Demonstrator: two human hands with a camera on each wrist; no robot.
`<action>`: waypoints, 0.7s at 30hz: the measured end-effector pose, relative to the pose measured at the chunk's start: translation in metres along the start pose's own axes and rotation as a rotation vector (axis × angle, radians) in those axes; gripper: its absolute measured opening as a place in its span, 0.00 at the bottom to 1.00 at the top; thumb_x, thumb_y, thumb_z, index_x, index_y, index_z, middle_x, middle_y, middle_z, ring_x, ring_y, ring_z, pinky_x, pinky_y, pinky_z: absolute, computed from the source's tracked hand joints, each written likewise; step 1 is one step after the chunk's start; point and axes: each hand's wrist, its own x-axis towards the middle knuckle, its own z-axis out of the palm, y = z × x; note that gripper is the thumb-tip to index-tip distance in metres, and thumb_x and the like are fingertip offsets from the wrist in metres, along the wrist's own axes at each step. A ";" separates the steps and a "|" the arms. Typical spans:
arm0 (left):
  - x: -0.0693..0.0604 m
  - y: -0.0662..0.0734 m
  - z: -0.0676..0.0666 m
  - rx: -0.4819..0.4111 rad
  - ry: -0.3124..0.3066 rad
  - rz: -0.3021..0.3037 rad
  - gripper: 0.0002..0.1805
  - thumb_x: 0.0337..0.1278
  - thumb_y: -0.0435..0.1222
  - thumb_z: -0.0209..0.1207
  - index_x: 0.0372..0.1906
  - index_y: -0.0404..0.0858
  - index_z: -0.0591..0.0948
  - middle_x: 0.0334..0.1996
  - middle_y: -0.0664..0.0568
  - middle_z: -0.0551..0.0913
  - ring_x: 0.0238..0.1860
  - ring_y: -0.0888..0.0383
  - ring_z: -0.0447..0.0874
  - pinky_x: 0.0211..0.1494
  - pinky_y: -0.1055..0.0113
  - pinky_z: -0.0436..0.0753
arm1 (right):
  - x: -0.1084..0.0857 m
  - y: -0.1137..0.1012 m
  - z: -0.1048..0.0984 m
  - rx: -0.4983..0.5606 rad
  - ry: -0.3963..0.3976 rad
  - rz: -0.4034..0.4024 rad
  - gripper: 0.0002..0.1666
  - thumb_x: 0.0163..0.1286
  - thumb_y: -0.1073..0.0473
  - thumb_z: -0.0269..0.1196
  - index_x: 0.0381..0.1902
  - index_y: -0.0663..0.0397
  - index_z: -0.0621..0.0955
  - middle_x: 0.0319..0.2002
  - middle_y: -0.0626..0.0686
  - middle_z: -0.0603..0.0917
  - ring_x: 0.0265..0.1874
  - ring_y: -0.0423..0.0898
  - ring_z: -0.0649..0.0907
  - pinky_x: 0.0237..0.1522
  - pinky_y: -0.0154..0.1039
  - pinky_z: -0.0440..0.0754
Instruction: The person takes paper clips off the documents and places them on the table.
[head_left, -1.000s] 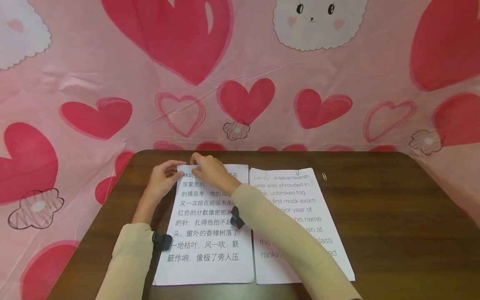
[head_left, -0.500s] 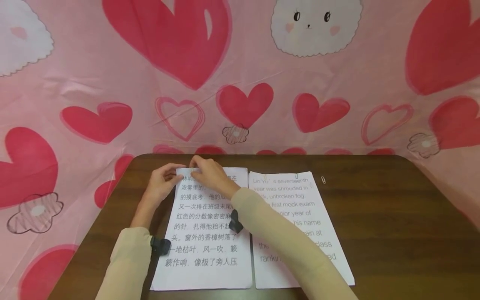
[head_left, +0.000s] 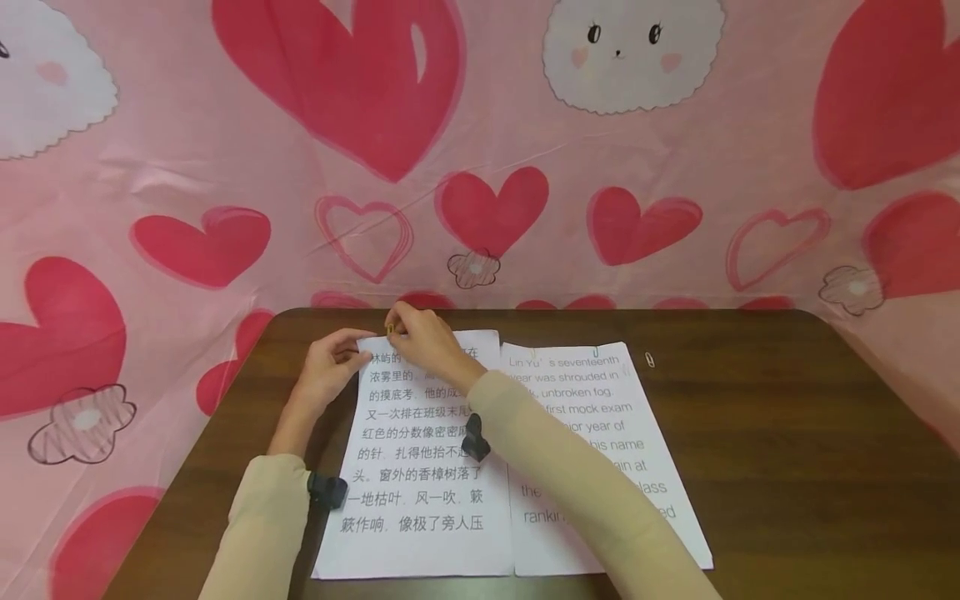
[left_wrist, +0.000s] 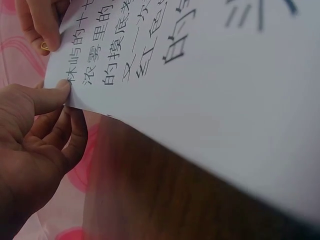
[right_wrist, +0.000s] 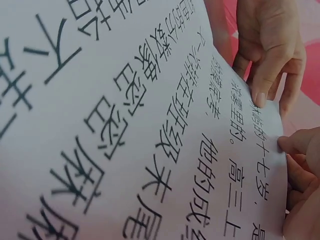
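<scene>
A sheet of paper with Chinese text (head_left: pixel 420 500) lies on the left, its far edge raised. My left hand (head_left: pixel 327 367) pinches its far left corner; in the left wrist view the thumb (left_wrist: pixel 52 97) is on top and the fingers are beneath. Just to the right, my right hand (head_left: pixel 427 342) pinches a small yellow paper clip (head_left: pixel 390 330) at the sheet's far edge. The clip (left_wrist: pixel 45 46) shows below the right fingertips in the left wrist view. The right wrist view hides it; whether it grips the paper cannot be told.
A sheet with English text (head_left: pixel 600 400) lies to the right, partly under my right sleeve (head_left: pixel 570 475). Its far edge bears a yellowish clip (head_left: pixel 532 353) and a green clip (head_left: pixel 596 352). A loose pale paper clip (head_left: pixel 649 359) lies farther right on the brown table (head_left: pixel 787 433).
The yellow clip, earlier over the sheet's far edge, now stands out beyond it with my right fingers, which moved slightly away from me. My left hand keeps its pinch on the corner.
</scene>
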 end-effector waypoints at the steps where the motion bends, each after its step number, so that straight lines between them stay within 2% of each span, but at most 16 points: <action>1: 0.000 0.001 0.000 0.000 0.003 0.000 0.17 0.63 0.27 0.62 0.57 0.32 0.82 0.47 0.31 0.85 0.38 0.60 0.80 0.40 0.81 0.77 | 0.000 0.000 -0.002 0.008 -0.004 -0.001 0.09 0.72 0.57 0.62 0.49 0.48 0.79 0.45 0.49 0.89 0.42 0.41 0.86 0.50 0.37 0.83; 7: 0.002 0.001 0.003 0.021 0.000 -0.003 0.17 0.64 0.27 0.61 0.57 0.32 0.82 0.47 0.32 0.85 0.39 0.57 0.81 0.41 0.81 0.77 | -0.001 0.001 -0.005 0.026 -0.013 0.026 0.11 0.72 0.56 0.63 0.50 0.47 0.79 0.46 0.49 0.89 0.44 0.41 0.86 0.53 0.38 0.83; 12: 0.003 0.001 0.003 0.040 -0.007 -0.003 0.16 0.65 0.27 0.60 0.57 0.33 0.81 0.48 0.33 0.85 0.40 0.55 0.81 0.41 0.81 0.78 | 0.000 0.004 -0.001 0.049 0.026 0.042 0.10 0.71 0.56 0.64 0.49 0.48 0.80 0.45 0.49 0.89 0.45 0.42 0.87 0.53 0.38 0.83; 16: 0.003 0.004 0.002 0.043 -0.010 0.002 0.17 0.65 0.27 0.59 0.58 0.33 0.81 0.48 0.34 0.85 0.38 0.59 0.81 0.41 0.80 0.78 | 0.000 0.007 0.001 0.134 0.071 0.043 0.09 0.71 0.58 0.64 0.48 0.50 0.80 0.42 0.49 0.89 0.41 0.41 0.86 0.50 0.34 0.82; 21: 0.002 0.005 0.001 0.036 -0.005 0.008 0.17 0.65 0.27 0.60 0.57 0.33 0.81 0.47 0.33 0.85 0.36 0.62 0.80 0.40 0.80 0.78 | 0.001 0.009 -0.001 0.205 0.129 0.001 0.07 0.71 0.59 0.64 0.46 0.51 0.80 0.38 0.49 0.88 0.35 0.39 0.83 0.43 0.28 0.80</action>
